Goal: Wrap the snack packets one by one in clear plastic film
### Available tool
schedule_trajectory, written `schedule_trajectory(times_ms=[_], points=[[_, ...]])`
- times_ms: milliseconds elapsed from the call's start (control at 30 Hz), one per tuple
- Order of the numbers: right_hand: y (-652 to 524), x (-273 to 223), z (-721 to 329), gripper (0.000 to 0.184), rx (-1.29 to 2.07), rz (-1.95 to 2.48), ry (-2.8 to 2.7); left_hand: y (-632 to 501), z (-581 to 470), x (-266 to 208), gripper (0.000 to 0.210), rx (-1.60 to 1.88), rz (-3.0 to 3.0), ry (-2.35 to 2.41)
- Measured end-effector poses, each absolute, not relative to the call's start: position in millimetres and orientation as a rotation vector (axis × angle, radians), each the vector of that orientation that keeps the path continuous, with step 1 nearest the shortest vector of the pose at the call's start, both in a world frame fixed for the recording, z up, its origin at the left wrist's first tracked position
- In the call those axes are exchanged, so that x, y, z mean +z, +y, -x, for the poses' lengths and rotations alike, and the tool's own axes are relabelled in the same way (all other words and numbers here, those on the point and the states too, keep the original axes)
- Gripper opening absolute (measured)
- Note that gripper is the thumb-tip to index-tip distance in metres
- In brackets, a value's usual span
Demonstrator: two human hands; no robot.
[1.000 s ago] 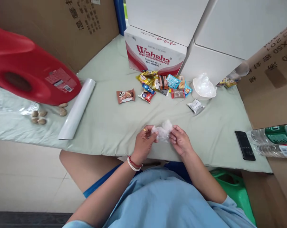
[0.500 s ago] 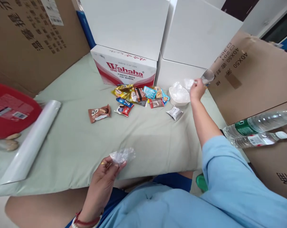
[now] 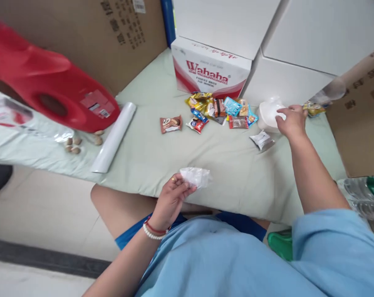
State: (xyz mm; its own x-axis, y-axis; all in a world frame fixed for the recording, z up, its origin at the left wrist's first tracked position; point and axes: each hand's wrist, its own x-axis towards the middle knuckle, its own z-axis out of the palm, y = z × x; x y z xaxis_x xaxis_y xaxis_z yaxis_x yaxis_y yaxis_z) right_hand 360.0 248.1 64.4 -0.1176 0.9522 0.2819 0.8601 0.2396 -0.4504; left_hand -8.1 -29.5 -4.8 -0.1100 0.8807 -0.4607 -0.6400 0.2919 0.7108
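Blue shirt, red and white bracelets

Right hand — fingers now spread

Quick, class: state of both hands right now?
Left hand: closed, holding crumpled clear plastic.
Right hand: open, nothing visibly held, near the white bowl.

Of hands I count two: one left hand and one right hand. There is one piece of clear plastic, one white bowl, one red jug and one white roll. The brown nut-like pieces are six – four in one group, two in another. Separate snack packets are two: one brown packet and one silver packet. The packets in the heap overlap, so their exact number I cannot tell. Plastic bottles are two, and bracelets also two – one red, one white.
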Motion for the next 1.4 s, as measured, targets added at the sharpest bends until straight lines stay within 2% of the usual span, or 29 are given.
schedule_trajectory(times_ms=[33, 100, 133, 200, 233, 300, 433, 533, 667, 700, 800, 833, 933, 1067, 1133, 1200, 1267, 1400], points=[[224, 56, -351, 0.028, 0.317, 1.613, -1.827, -28, 6, -6, 0.044, 1.301, -0.281, 1.024], [162, 34, -324, 0.027, 0.452, 1.570, -1.837, -24, 0, -9, 0.044, 1.250, -0.269, 0.974], [128, 21, -305, 0.029, 0.622, 1.526, -1.865, -22, -3, -10, 0.044, 1.221, -0.273, 0.954], [68, -5, -266, 0.041, 1.359, 1.331, -1.573, -20, -10, -11, 0.047, 1.165, -0.303, 0.933], [45, -16, -248, 0.046, 1.609, 1.248, -1.414, -19, -12, -12, 0.048, 1.139, -0.332, 0.939], [18, -31, -220, 0.044, 1.763, 1.200, -1.167, -17, -13, -15, 0.050, 1.098, -0.419, 1.005], [13, -36, -210, 0.044, 1.625, 1.262, -0.857, -17, -5, -27, 0.049, 1.086, -0.568, 1.233], [18, -30, -220, 0.045, 1.606, 1.302, -0.874, -20, -5, -32, 0.050, 1.160, -0.631, 1.300], [18, -20, -224, 0.045, 1.605, 1.333, -0.933, -23, -16, -26, 0.090, 1.212, -0.856, 1.311], [18, -19, -225, 0.046, 1.622, 1.334, -0.927, -23, -18, -25, 0.091, 1.204, -0.895, 1.329], [17, -20, -229, 0.048, 1.658, 1.355, -0.872, -17, -15, -24, 0.051, 1.206, -0.829, 1.385], [16, -22, -231, 0.050, 1.661, 1.373, -0.864, -14, -13, -25, 0.046, 1.215, -0.778, 1.389], [9, -27, -239, 0.049, 1.509, 1.478, -0.990, -8, -5, -27, 0.046, 1.223, -0.697, 1.361], [-5, -19, -246, 0.032, 0.797, 1.538, -1.470, -6, -8, -28, 0.046, 1.194, -0.681, 1.328], [-8, -12, -244, 0.027, 0.634, 1.396, -1.751, -6, -13, -28, 0.046, 1.178, -0.686, 1.313], [-8, -9, -239, 0.026, 0.632, 1.241, -1.974, -5, -18, -28, 0.048, 1.157, -0.696, 1.283], [-4, -11, -233, 0.016, 0.693, 1.171, -2.081, -6, -19, -26, 0.050, 1.148, -0.696, 1.252], [1, -18, -224, 0.020, 0.924, 1.271, -1.943, -9, -16, -22, 0.064, 1.130, -0.658, 1.205]])
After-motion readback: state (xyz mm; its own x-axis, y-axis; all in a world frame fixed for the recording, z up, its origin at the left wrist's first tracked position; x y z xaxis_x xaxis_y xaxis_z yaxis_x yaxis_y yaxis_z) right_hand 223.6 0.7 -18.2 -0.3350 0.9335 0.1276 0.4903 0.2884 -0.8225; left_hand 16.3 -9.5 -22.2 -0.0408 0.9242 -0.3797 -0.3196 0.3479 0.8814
